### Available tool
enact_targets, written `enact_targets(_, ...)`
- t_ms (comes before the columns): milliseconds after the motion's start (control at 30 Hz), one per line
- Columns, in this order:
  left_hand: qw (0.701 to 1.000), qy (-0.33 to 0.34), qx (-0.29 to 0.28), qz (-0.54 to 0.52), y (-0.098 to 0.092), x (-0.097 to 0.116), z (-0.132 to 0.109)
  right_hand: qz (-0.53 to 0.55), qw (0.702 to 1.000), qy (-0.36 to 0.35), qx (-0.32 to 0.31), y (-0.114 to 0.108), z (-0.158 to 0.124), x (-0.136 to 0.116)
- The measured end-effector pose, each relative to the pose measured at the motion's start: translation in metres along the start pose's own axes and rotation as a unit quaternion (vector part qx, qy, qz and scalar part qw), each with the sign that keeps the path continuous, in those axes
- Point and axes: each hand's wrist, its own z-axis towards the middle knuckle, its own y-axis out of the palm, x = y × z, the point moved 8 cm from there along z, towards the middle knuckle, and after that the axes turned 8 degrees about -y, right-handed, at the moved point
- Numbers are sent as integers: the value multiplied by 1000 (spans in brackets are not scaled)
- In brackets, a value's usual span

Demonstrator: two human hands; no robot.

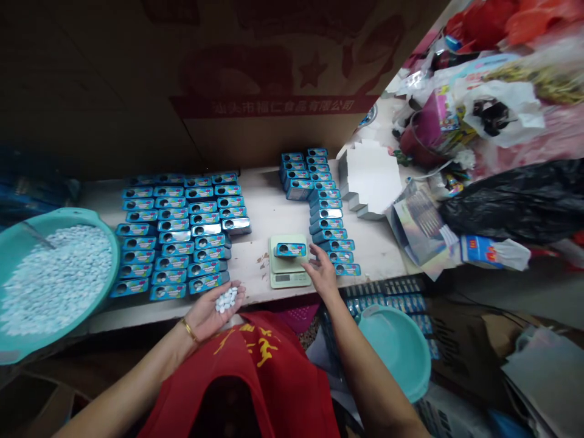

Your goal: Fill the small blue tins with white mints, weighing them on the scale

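Note:
My left hand (213,309) is palm up at the table's front edge, cupped under a small heap of pale blue candies (227,299). On a pale green kitchen scale (289,280) sits a blue candy tin (291,250) with a dark round opening in its top. Just right of that tin is my right hand (323,271), fingers apart and holding nothing; whether a fingertip touches the tin I cannot tell. Rows of similar blue tins (173,249) stand to the left of the scale, and another double column of tins (327,213) stands to its right.
At far left is a turquoise basin (112,243) heaped with candies, a scoop handle sticking out. Large cardboard boxes (274,137) wall the back. White cartons (371,176) and bagged clutter (511,201) lie right. A second turquoise basin (395,347) sits below the table.

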Motion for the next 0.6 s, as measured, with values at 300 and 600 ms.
enact_targets(300,999,6,-40,34,9,-4,2,-63,996,-29,54,-4,-12,-56)
enact_targets(600,997,-24,-76,21,41,-17,23,-261,909,-178,-272,110,-53,-136)
